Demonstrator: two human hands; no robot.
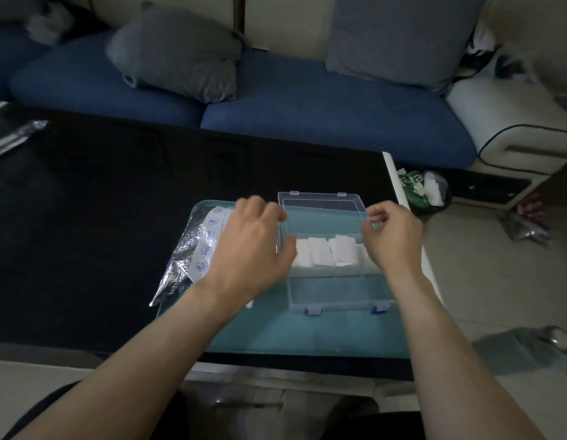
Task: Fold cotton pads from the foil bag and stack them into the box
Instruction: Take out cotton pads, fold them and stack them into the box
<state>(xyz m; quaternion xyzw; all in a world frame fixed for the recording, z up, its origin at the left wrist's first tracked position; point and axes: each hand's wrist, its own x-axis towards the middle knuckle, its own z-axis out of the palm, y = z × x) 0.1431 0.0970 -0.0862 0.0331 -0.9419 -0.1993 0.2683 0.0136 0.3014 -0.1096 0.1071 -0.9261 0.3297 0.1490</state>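
Black table (117,217) bears tray (276,338); hands (250,239) flank box (333,281).

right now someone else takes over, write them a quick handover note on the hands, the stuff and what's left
Left hand: at the left edge of the clear box, fingers on the raised lid; grip unclear.
Right hand: fingers curled at the lid's right edge, apparently pinching it.
Folded cotton pads sit in a row in the box's far part.
Foil bag lies left of the box, on the teal tray.
Left: near part of the box looks empty; pads left in the bag can't be seen.
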